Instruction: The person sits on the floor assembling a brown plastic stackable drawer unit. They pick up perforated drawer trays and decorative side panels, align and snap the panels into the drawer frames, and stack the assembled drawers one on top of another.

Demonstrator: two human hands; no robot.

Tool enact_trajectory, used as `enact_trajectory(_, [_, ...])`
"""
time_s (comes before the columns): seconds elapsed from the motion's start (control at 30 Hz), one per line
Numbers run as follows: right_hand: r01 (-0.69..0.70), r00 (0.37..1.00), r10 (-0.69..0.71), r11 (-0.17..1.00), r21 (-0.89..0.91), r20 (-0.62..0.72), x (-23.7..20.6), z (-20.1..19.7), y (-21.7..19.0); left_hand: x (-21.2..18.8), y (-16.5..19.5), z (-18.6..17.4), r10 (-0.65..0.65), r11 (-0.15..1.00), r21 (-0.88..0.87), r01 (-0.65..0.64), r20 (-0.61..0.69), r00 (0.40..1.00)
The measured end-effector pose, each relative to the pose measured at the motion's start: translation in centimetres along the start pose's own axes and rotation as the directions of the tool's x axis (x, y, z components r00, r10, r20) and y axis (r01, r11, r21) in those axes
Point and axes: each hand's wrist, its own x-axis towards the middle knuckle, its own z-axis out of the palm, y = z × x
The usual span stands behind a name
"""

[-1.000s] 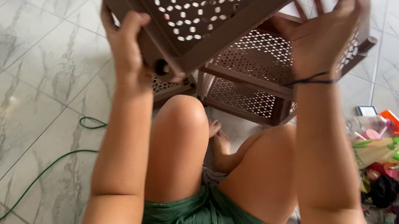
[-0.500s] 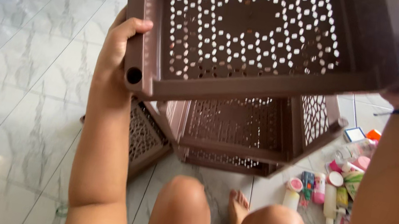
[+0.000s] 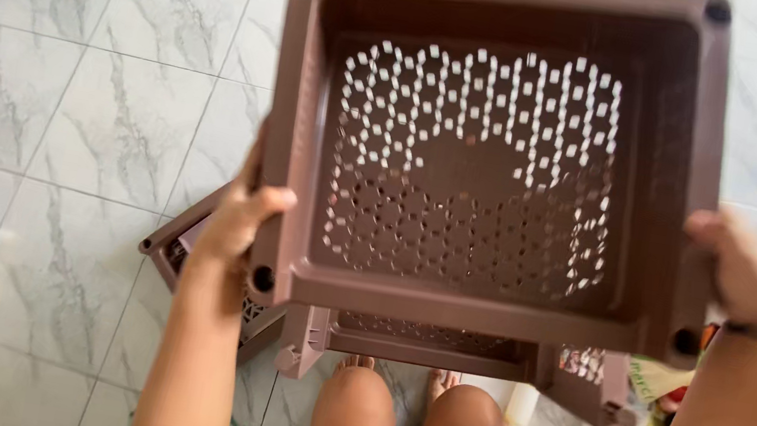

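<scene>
Both hands clamp the brown perforated basket (image 3: 498, 161) mid-air: left hand (image 3: 242, 212) and right hand (image 3: 739, 270) on opposite rims. Below it sit matching baskets (image 3: 424, 344); a loose side-grip could drop it onto the knees (image 3: 411, 421).

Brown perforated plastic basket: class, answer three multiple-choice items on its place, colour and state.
1. Where is the brown perforated plastic basket?
A. Flat on the floor
B. Raised above the knees
C. On a shelf

2. What colour is the tiled floor?
A. Grey-white marbled
B. Red
C. Black

3. How is the basket held?
A. By one hand
B. By no hand
C. By both hands at its sides

Answers: B, the knees show below it; A, pale veined tiles; C, the left hand and right hand grip opposite sides.
</scene>
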Motion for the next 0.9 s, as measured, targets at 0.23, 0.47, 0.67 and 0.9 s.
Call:
enact_trajectory(0.23, [-0.341, 0.934, 0.347, 0.936, 0.085, -0.078, -1.3, 5.1, -5.4, -0.6, -0.5, -0.5, -0.158, 0.982, -0.117, 0.149, -0.071, 0.985])
enact_trajectory(0.47, [-0.1, 0.969, 0.091, 0.995, -0.027, -0.229, -5.0, 8.2, -8.9, -3.8, 3.2, 2.6, -0.426, 0.9, -0.043, 0.434, -0.307, 0.851])
enact_trajectory(0.67, [-0.152, 0.939, 0.078, 0.968, -0.201, -0.334, -7.7, 9.1, -5.9, -4.7, 1.7, 2.3, -0.472, 0.878, -0.056, 0.476, -0.275, 0.838])
enact_trajectory(0.9, [-0.224, 0.915, 0.095, 0.927, -0.3, -0.392, -10.8, 9.7, -3.6, -6.1, -0.7, 2.0, -0.509, 0.855, -0.051, 0.516, -0.27, 0.817])
